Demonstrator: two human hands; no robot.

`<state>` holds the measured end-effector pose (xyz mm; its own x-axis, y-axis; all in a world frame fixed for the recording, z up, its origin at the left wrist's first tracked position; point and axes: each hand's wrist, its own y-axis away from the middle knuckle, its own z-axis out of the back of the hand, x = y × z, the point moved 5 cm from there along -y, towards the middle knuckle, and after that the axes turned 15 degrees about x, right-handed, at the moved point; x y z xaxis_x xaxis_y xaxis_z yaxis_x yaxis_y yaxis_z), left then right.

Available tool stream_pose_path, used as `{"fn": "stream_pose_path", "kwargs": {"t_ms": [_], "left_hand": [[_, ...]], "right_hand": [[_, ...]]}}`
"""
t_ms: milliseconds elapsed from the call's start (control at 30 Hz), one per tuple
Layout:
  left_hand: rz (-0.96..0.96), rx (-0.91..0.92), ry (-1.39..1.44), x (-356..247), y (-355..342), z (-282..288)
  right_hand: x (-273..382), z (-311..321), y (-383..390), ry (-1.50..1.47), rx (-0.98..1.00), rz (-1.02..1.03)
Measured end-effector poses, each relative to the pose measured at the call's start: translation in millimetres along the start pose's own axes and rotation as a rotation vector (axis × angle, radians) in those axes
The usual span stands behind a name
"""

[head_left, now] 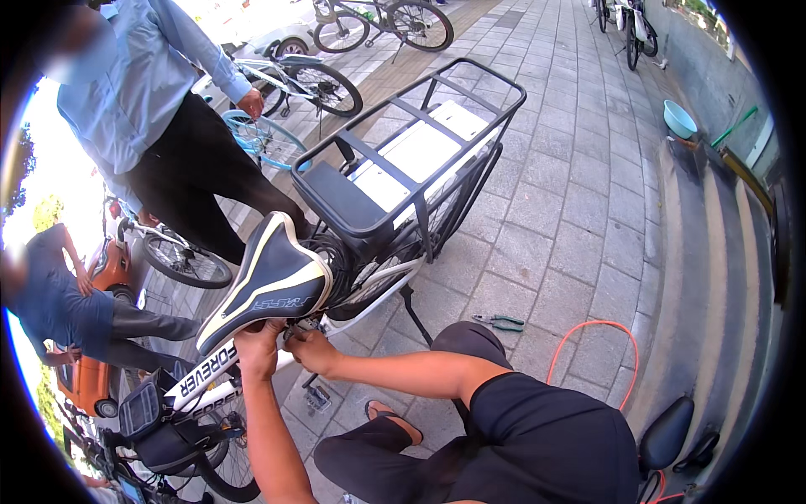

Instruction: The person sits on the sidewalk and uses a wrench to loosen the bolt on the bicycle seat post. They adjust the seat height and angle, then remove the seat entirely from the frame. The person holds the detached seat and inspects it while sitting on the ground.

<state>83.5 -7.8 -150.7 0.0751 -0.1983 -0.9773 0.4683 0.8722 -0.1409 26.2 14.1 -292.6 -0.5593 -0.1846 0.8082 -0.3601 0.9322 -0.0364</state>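
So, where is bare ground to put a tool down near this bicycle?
Bare paving stretches between the rear rack and the steps, bordered nearest by the pliers and orange hose. Crowded: around the saddle, with the left hand and right hand beneath and bundled black cables behind.

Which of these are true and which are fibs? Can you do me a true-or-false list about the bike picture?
1. The left hand and right hand are just below the saddle. True.
2. The right hand is holding the pliers. False: the pliers lie on the paving.
3. The rack behind the saddle is black. True.
4. The round basin is red. False: the basin is light blue.
5. An orange cord curves across the ground. True.
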Motion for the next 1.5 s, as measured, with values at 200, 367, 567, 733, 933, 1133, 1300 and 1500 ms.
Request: {"fn": "stream_pose_path", "kwargs": {"t_ms": [200, 367, 567, 733, 933, 1133, 1300, 1500], "left_hand": [[-0.054, 0.009, -0.079, -3, 7, 4], [-0.101, 0.028, -0.107, -11, -1, -7], [-0.19, 0.024, -0.094, -3, 1, 0], [-0.158, 0.037, -0.061, -4, 2, -2], [-0.149, 0.002, -0.017, -12, 5, -10], [-0.183, -0.025, 0.022, -9, 8, -9], [-0.216, -0.084, 0.01, -6, 5, -12], [-0.224, -0.206, -0.123, 15, 9, 5]], "right_hand": [[42, 11, 35, 0.181, 0.054, -0.092], [51, 70, 41, 0.639, -0.002, -0.04], [69, 112, 106, 1.114, 0.019, -0.29], [62, 135, 180, 1.235, 0.094, -0.438], [-18, 111, 264, 1.005, 0.226, -0.537], [-72, 88, 321, 0.859, 0.224, -0.686], [-73, 121, 317, 0.729, 0.059, -0.7], [-69, 133, 324, 1.101, 0.106, -0.677]]}}
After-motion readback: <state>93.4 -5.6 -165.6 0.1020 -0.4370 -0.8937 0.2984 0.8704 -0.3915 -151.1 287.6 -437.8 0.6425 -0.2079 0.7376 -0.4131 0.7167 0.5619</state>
